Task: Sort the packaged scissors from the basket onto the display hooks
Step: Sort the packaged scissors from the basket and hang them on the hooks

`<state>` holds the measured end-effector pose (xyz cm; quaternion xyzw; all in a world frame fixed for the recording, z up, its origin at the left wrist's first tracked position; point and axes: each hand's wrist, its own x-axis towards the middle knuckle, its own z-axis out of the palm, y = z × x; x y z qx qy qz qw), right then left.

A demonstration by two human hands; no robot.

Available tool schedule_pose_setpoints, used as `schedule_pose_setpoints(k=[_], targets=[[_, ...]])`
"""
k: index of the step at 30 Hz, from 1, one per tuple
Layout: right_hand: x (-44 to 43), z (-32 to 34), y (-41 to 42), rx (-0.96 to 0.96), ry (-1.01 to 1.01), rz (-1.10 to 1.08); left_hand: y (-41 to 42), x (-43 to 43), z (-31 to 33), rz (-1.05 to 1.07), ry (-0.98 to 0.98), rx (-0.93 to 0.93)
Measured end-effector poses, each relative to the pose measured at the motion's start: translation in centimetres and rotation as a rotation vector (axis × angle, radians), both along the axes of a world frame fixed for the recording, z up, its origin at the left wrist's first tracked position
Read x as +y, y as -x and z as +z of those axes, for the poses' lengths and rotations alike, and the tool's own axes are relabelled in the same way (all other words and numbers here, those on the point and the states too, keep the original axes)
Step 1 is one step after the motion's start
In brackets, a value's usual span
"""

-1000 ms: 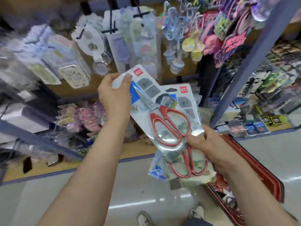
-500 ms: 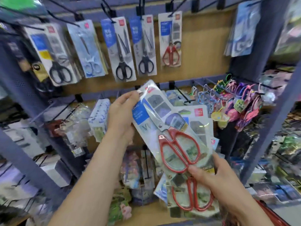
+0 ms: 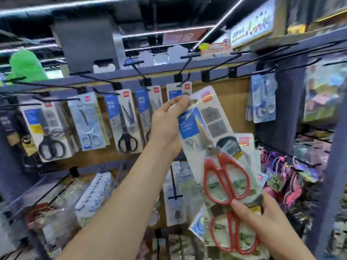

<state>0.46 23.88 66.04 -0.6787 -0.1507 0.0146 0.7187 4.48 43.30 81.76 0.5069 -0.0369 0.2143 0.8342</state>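
**While Our Left Hand Holds One Pack High, Our Right Grips the Rest**

Head view: As we look up at the display, the hook rail (image 3: 161, 70) runs across the frame, its black hooks sticking out toward us. Just below the rail, our left hand (image 3: 167, 126) pinches the top edge of the front pack (image 3: 210, 128), thumb and fingers (image 3: 180, 101) closed on the clear wrapper. That pack of red-handled scissors hangs tilted, its top close under one hook (image 3: 185, 76) on the rail and its handles pointing down and to the right. A white card (image 3: 174, 92) hangs on that hook. Whether the front pack touches the hook we cannot tell, since the edge is blurred.

Well below the rail, our right hand (image 3: 262, 228) grips the lower end of the front pack together with a stack of packs (image 3: 234, 237) behind it. Its thumb lies on the front and the other fingers curl behind. A second pair of red handles shows in that stack.

Hanging from the rail left of our raised hand are black-handled scissors (image 3: 127, 141) and pale-handled scissors (image 3: 90, 139) on cards. Under the rail's right end hang blue packs (image 3: 261, 98). Above its left end sits a green plush toy (image 3: 24, 64).
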Motion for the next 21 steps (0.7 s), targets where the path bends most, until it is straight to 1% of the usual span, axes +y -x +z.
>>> schedule_pose_setpoints(k=[2,5,8,11,14,17,18,21], targets=[[-0.6,0.3,-1.8,0.003,-0.036,-0.030,-1.8,-2.1,1.4,-0.030,-0.069,-0.007],[-1.2,0.9,-3.7,-0.032,-0.106,-0.060,-3.5,-5.0,3.2,-0.030,-0.191,-0.097],[-1.8,1.4,-5.7,-0.025,-0.188,-0.058,-4.9,-6.8,4.7,0.080,-0.375,-0.225],[-1.8,2.1,-6.9,-0.040,-0.237,-0.032,-6.6,-7.1,5.7,0.249,-0.524,-0.256],[-1.4,2.4,-7.5,-0.044,-0.249,0.005,-8.1,-7.0,5.9,0.343,-0.629,-0.220],[-0.9,2.3,-7.8,-0.015,-0.259,0.025,-8.7,-6.6,6.1,0.332,-0.666,-0.166],[-0.8,2.2,-7.9,-0.004,-0.263,0.028,-8.9,-6.5,6.2,0.318,-0.668,-0.143],[-0.2,1.9,-8.1,0.045,-0.298,0.037,-9.3,-6.0,6.0,0.302,-0.593,-0.050]])
